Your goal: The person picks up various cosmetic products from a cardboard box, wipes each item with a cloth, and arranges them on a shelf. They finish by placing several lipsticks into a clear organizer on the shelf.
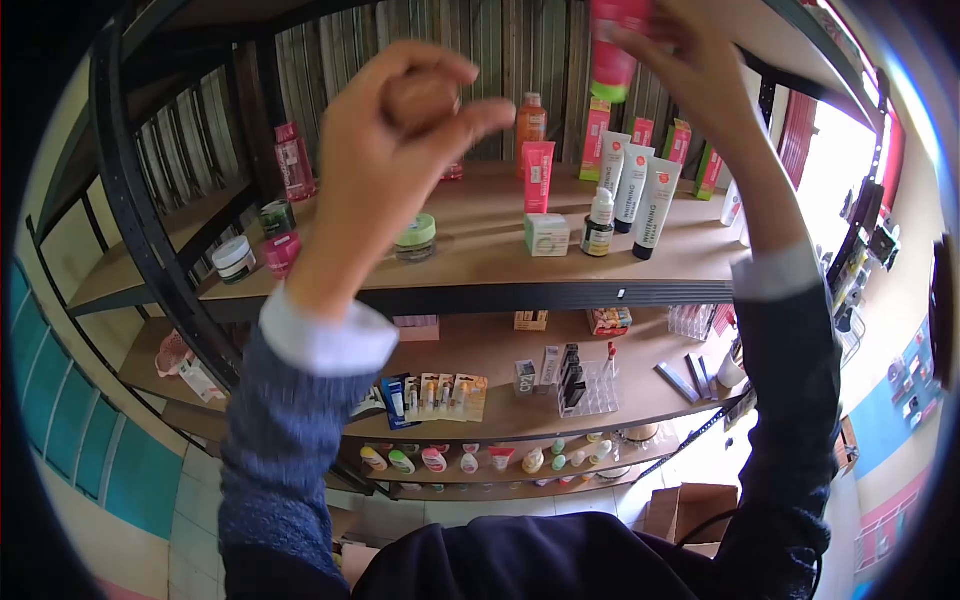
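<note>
My right hand (pixel 685 60), raised at the top right, is closed around a pink tube (pixel 616 50) with a green cap. My left hand (pixel 415 110) is up over the shelf with its fingers curled and the thumb and index tip apart; nothing shows between them. Below and between the hands stand a pink tube (pixel 537 178), an orange bottle (pixel 531 122), a small white-green box (pixel 548 236) and a dropper bottle (pixel 599 224). White whitening cream tubes (pixel 655 208) stand to their right. A green-lidded jar (pixel 415 238) is beneath my left wrist.
The upper shelf (pixel 470 272) has a dark metal front edge. Farther left are a pink bottle (pixel 293 165) and a white jar (pixel 233 259). Lower shelves hold a clear lipstick rack (pixel 598 388), carded sticks (pixel 440 397) and small bottles. A cardboard box (pixel 690 510) is at the lower right.
</note>
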Demonstrator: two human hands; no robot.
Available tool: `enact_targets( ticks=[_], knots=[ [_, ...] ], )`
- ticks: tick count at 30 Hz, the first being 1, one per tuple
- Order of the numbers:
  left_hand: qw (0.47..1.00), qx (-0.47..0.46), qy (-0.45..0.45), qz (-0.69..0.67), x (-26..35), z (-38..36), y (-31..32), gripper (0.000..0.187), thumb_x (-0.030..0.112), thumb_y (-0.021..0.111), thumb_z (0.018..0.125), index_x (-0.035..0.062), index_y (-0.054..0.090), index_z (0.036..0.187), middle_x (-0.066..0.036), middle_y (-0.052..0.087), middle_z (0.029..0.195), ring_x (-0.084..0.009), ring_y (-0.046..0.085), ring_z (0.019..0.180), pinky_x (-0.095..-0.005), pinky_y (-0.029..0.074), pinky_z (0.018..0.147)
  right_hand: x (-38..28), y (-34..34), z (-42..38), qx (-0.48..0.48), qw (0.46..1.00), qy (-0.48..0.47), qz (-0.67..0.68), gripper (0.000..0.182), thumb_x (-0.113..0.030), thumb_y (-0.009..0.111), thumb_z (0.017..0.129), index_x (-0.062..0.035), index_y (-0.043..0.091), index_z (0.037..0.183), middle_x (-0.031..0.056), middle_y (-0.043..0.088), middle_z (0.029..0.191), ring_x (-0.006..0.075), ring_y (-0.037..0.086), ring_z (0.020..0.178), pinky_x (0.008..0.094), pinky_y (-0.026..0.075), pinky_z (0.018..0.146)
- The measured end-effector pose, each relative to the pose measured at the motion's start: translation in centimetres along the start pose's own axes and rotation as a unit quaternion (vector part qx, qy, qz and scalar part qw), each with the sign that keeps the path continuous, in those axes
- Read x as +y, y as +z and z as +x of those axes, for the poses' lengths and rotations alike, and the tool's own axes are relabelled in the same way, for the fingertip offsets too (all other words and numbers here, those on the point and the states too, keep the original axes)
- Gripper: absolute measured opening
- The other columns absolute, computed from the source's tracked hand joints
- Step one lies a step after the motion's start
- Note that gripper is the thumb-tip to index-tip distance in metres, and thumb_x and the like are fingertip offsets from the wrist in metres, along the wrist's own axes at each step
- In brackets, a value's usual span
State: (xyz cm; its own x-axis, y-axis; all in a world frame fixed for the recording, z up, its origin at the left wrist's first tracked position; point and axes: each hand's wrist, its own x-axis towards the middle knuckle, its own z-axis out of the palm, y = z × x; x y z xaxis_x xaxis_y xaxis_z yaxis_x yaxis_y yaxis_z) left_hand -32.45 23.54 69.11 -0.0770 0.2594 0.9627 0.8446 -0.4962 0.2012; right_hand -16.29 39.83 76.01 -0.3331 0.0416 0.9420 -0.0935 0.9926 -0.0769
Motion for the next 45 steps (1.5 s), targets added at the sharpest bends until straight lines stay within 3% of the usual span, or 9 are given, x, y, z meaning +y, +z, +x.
enact_targets(
  ticks=[4, 6, 11, 16, 36, 38, 40, 42, 45],
  knots=[
    [0.985, 0.116, -0.071, -0.109, 4.5, -9.1, -2.8, 0.032, 0.010, 0.079, 0.061, 0.0021, 0.057, 0.083, -0.002, 0.056, 0.065, -0.0102, 0.051, 0.058, -0.0213, 0.041, 0.054, 5.2, 6.4, 4.8, -0.140, 0.986, 0.015, -0.087, 0.032, -0.019, 0.067, 0.075, -0.0042, 0.056, 0.101, 0.0105, 0.061, 0.091, 0.0183, 0.060, 0.087, 0.0285, 0.049, 0.072],
    [0.995, 0.032, 0.042, -0.085, 4.2, -12.2, -4.7, 0.036, 0.010, 0.081, 0.057, 0.0035, 0.057, 0.082, -0.004, 0.057, 0.065, -0.0142, 0.051, 0.056, -0.0240, 0.041, 0.053, 7.6, 8.7, 6.3, -0.194, 0.971, -0.013, -0.142, 0.030, -0.018, 0.068, 0.072, -0.0041, 0.058, 0.097, 0.0110, 0.062, 0.089, 0.0196, 0.061, 0.086, 0.0297, 0.048, 0.072],
    [0.987, -0.032, -0.099, -0.125, 3.2, -19.0, -8.2, 0.038, 0.009, 0.083, 0.053, 0.0043, 0.057, 0.080, -0.005, 0.056, 0.064, -0.0162, 0.052, 0.057, -0.0263, 0.041, 0.051, 10.7, 12.6, 6.2, -0.339, 0.896, -0.095, -0.271, 0.027, -0.016, 0.070, 0.066, -0.0047, 0.062, 0.089, 0.0106, 0.064, 0.086, 0.0230, 0.062, 0.081, 0.0326, 0.047, 0.072],
    [0.972, -0.014, -0.186, -0.145, 0.7, -22.6, -10.3, 0.037, 0.009, 0.083, 0.053, 0.0038, 0.057, 0.078, -0.004, 0.056, 0.063, -0.0155, 0.052, 0.058, -0.0256, 0.041, 0.051, 12.2, 14.2, 5.0, -0.485, 0.842, 0.090, -0.218, 0.026, -0.015, 0.072, 0.064, -0.0042, 0.065, 0.086, 0.0104, 0.064, 0.082, 0.0207, 0.061, 0.078, 0.0307, 0.047, 0.069],
    [0.938, -0.023, -0.238, -0.250, -2.7, -23.4, -12.0, 0.040, 0.005, 0.081, 0.056, 0.0023, 0.054, 0.085, -0.005, 0.053, 0.068, -0.0109, 0.050, 0.060, -0.0231, 0.040, 0.052, 13.3, 13.5, 4.0, -0.499, 0.833, 0.165, -0.173, 0.026, -0.010, 0.067, 0.068, -0.0017, 0.062, 0.093, 0.0088, 0.064, 0.085, 0.0175, 0.060, 0.079, 0.0312, 0.048, 0.069],
    [0.911, -0.008, -0.273, -0.309, -2.3, -23.2, -11.6, 0.038, 0.014, 0.077, 0.065, 0.0016, 0.052, 0.090, -0.006, 0.051, 0.074, -0.0099, 0.048, 0.064, -0.0225, 0.041, 0.053, 12.7, 12.5, 4.5, -0.485, 0.839, 0.167, -0.180, 0.024, -0.012, 0.065, 0.071, -0.0019, 0.062, 0.093, 0.0082, 0.064, 0.086, 0.0178, 0.060, 0.080, 0.0313, 0.048, 0.069],
    [0.895, 0.022, -0.299, -0.330, -1.9, -22.3, -10.5, 0.040, 0.028, 0.072, 0.070, 0.0023, 0.050, 0.091, -0.004, 0.049, 0.071, -0.0104, 0.046, 0.064, -0.0227, 0.038, 0.055, 7.3, 11.4, 5.2, -0.385, 0.879, -0.004, -0.279, 0.022, -0.019, 0.060, 0.078, -0.0025, 0.062, 0.093, 0.0064, 0.064, 0.086, 0.0159, 0.060, 0.078, 0.0303, 0.048, 0.068],
    [0.847, 0.063, -0.355, -0.391, -1.5, -21.0, -9.0, 0.051, 0.048, 0.056, 0.079, 0.0035, 0.046, 0.100, -0.004, 0.044, 0.068, -0.0115, 0.042, 0.065, -0.0226, 0.035, 0.057, 3.0, 11.4, 3.9, -0.279, 0.955, 0.035, -0.093, 0.025, -0.025, 0.056, 0.083, -0.0033, 0.062, 0.093, 0.0049, 0.063, 0.083, 0.0128, 0.059, 0.075, 0.0280, 0.048, 0.064],
    [0.748, 0.057, -0.395, -0.530, -2.2, -18.6, -6.6, 0.066, 0.060, 0.031, 0.085, 0.0069, 0.035, 0.124, -0.005, 0.042, 0.068, -0.0134, 0.039, 0.065, -0.0228, 0.035, 0.058, -6.4, 11.6, -0.3, -0.359, 0.930, 0.033, 0.068, 0.027, -0.027, 0.058, 0.083, -0.0030, 0.062, 0.094, 0.0027, 0.061, 0.077, 0.0105, 0.057, 0.071, 0.0245, 0.046, 0.062]
  ],
)
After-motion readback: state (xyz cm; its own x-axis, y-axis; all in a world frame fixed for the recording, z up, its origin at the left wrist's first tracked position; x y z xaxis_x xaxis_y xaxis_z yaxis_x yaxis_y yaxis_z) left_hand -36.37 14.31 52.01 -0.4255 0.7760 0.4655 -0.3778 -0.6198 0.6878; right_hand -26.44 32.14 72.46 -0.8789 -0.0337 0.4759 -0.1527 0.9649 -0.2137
